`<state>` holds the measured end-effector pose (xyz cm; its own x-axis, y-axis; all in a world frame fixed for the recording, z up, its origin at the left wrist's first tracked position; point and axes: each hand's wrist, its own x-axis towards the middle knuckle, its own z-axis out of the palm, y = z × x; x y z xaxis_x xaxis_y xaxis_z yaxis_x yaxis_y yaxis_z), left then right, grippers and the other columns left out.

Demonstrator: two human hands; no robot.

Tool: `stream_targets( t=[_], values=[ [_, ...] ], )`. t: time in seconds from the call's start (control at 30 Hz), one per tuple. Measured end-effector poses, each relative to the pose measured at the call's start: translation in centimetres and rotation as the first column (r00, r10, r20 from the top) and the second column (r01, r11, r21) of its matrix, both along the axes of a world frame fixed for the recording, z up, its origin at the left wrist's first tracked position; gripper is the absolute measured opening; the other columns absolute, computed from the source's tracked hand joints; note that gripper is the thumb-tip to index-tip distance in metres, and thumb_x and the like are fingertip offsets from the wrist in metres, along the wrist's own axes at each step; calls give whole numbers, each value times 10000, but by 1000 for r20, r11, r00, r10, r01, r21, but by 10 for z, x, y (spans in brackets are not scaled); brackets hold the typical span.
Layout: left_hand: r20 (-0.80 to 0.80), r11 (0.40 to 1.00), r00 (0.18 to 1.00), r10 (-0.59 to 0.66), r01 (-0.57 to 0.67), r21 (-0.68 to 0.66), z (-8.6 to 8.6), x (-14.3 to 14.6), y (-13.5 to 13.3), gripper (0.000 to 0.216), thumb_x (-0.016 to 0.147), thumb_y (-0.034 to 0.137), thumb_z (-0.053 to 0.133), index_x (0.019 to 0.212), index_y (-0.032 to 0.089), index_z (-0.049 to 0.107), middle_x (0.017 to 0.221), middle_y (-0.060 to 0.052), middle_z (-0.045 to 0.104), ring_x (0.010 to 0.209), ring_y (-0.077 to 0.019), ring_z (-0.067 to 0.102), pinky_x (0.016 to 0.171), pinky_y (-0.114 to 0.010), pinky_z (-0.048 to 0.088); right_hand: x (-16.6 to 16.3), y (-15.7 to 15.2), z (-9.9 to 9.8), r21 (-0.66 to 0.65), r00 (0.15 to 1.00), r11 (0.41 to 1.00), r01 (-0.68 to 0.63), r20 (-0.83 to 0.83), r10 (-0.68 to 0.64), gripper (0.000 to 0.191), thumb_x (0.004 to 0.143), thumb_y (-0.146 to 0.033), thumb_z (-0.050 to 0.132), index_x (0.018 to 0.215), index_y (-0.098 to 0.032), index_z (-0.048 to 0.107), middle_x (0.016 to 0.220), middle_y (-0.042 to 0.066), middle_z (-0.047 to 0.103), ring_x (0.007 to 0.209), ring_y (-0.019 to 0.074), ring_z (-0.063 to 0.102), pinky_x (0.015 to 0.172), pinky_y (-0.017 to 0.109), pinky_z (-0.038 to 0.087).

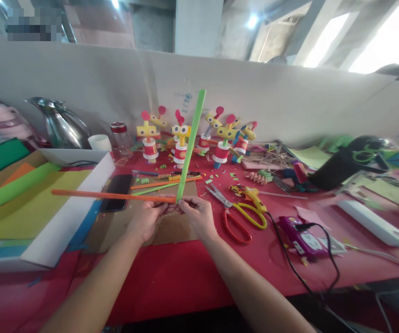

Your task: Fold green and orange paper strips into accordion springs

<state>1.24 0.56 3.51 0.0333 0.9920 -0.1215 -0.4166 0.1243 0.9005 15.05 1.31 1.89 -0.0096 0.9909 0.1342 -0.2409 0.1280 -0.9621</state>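
Note:
An orange paper strip (98, 195) runs out to the left from my left hand (149, 217), whose fingers are closed on it. My right hand (197, 212) pinches the lower end of a green paper strip (191, 138) that stands almost upright. The two strips meet at a corner between my fingertips; whether they are joined there I cannot see. Under my hands lies a brown cardboard sheet (109, 233). More strips, an orange one (158, 183) among them, lie just behind my hands, near small coiled paper springs (170, 177).
Paper-cup figures (150, 149) stand along the back. To the right lie scissors (234, 208), a yellow glue gun (251, 196) and a purple power socket (300, 238) with cords. A white box (67, 210) of coloured paper, a phone (118, 192) and a steel jug (59, 122) are left.

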Motion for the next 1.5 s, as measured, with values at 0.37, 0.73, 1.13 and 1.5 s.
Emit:
stream_targets(
  t=[0.37,0.73,1.13,1.5],
  values=[
    [14,999,999,39,-39,3,-14,0,5,254,522,181,823,745,142,707,704,-17,699,651,-121,637,677,-248,501,-3,0,0,-21,999,999,-26,20,26,138,639,-277,702,708,-164,739,594,18,690,532,140,611,558,258,516],
    [51,994,993,109,-109,3,-8,6,3,302,489,199,842,718,135,655,679,5,658,632,-116,622,669,-258,498,-5,0,-11,97,996,994,-44,84,36,138,693,-280,684,787,-200,745,733,26,700,644,155,651,645,276,538],
    [100,1000,995,2,-3,6,-12,7,2,210,597,231,797,752,144,686,704,-21,686,672,-141,643,717,-287,503,0,3,-5,23,998,999,-36,43,35,164,680,-313,705,743,-165,737,672,29,718,591,153,641,598,265,542],
    [23,999,999,30,-31,44,-10,7,0,207,631,306,779,674,138,667,633,-5,644,593,-109,585,626,-244,461,0,5,-5,-27,993,993,-116,11,117,149,678,-301,707,701,-155,729,629,24,706,559,130,634,599,254,529]
  ],
)
